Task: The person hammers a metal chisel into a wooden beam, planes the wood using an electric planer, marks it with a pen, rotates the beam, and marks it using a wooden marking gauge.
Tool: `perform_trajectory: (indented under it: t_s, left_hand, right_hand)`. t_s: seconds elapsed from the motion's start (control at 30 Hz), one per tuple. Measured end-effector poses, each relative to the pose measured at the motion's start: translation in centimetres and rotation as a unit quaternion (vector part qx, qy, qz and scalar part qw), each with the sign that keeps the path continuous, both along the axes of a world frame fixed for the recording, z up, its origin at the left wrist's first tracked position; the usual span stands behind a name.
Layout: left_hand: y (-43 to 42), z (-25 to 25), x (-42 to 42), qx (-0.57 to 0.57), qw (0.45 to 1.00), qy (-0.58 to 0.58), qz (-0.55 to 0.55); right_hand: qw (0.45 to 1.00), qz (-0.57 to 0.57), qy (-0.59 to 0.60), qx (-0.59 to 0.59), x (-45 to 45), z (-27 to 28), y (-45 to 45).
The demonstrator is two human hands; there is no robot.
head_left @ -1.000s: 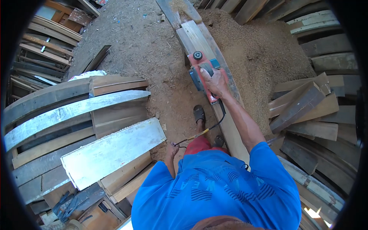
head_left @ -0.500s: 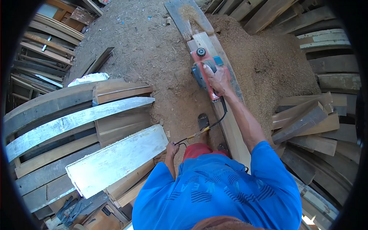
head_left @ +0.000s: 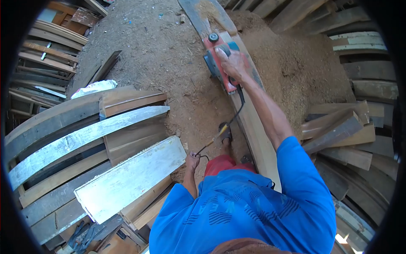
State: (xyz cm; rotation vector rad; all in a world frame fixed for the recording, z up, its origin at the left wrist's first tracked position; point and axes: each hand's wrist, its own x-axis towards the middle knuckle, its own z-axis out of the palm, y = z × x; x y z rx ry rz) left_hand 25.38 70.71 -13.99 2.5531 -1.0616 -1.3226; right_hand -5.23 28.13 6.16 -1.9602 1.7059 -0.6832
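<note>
My right hand (head_left: 234, 64) is wrapped round the handle of a red and black electric planer (head_left: 214, 67). The planer rests on a long pale board (head_left: 256, 135), close to its far end, and covers that end. Under the board lies a worn grey plank (head_left: 192, 17) with shavings on it. My left hand (head_left: 192, 159), low and left of the board, is closed on the black power cord (head_left: 205, 149). A yellow section (head_left: 222, 130) of the cord lies between my left hand and the planer.
A white-painted board (head_left: 133, 178) lies on stacked planks at the left. Sawdust (head_left: 296, 63) is heaped right of the plank. More timber (head_left: 338, 131) is piled at the right. My sandalled foot (head_left: 225, 132) stands left of the board.
My right hand has pushed the planer forward along the board to its far end. The cord has been drawn forward and slants more steeply; my left hand stays closed on it.
</note>
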Motion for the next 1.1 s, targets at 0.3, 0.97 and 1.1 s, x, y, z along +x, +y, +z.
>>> perform_trajectory:
  t_s: [0.3, 0.97, 1.1]
  left_hand:
    - [-3.4, 0.2, 0.2, -0.031, 0.999, 0.010, 0.008]
    - [-28.2, 12.0, -18.6, -0.436, 0.636, -0.005, -0.637]
    - [-23.1, 12.8, -22.0, -0.389, 0.592, 0.017, -0.706]
  right_hand:
    - [0.989, -0.081, -0.115, 0.043, 2.4, 1.5, -7.2]
    - [0.742, -0.487, -0.453, 0.084, -15.7, 3.2, 38.5]
    - [0.673, -0.586, -0.450, -0.013, -17.3, 3.5, 50.9]
